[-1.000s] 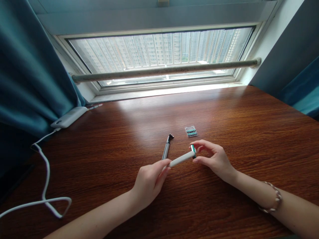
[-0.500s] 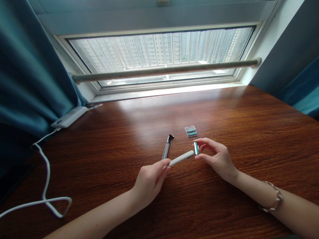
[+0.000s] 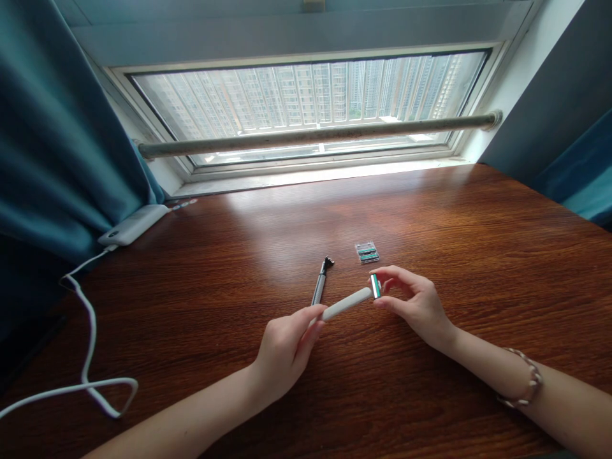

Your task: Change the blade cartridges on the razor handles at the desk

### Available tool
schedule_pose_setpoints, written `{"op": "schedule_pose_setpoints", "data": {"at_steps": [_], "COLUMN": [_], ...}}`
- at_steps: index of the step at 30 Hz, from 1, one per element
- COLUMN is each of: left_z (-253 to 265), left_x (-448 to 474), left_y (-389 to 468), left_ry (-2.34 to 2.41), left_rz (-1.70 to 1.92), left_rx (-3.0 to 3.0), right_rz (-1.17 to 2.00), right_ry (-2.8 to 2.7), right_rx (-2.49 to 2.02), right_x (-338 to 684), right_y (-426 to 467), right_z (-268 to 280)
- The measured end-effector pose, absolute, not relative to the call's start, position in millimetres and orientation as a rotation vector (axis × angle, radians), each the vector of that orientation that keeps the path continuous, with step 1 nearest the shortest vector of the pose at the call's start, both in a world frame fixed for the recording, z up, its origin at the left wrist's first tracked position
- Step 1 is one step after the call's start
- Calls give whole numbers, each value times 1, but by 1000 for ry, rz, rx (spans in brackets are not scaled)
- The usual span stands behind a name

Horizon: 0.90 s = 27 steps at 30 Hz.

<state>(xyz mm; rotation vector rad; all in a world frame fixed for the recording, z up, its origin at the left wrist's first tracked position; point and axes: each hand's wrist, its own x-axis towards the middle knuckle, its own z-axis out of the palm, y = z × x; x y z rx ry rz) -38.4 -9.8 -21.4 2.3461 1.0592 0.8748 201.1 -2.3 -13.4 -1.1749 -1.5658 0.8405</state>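
Note:
Between my left hand's thumb and fingers (image 3: 289, 341) is a slim, pale grey-white handle (image 3: 347, 304), pointing up and to the right. Its rounded far end meets or nearly meets a razor cartridge (image 3: 375, 286) with a white and green strip. My right hand (image 3: 415, 301) pinches that cartridge at its top and bottom edges, the thumb below. Behind the pale handle lies a grey and black razor handle (image 3: 320, 286) with a bare black head; its lower end is hidden. Just beyond my right hand sits a clear plastic case (image 3: 367, 252) with green-striped cartridges in it.
The brown wood-grain table (image 3: 430, 210) runs up to a window (image 3: 310, 95) with a horizontal pipe (image 3: 325, 134) across it. At the left, a white box-shaped device (image 3: 134, 224) trails a white cable (image 3: 90, 331) along the tabletop, beside a blue curtain (image 3: 52, 115).
The razor cartridge has tilted slightly and shifted a little left. The pale handle has moved slightly left and up with my left hand. Everything else looks the same.

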Motion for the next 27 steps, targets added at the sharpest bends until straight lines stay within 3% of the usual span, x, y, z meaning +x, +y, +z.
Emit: {"op": "schedule_pose_setpoints", "data": {"at_steps": [27], "left_z": [-25], "left_x": [-39], "left_y": [-9], "left_ry": [1068], "left_rz": [841], "left_rx": [2457], "right_rz": [825], "right_ry": [-1685], "right_rx": [-1133], "right_x": [198], "right_y": [-4], "right_z": [-16]}}
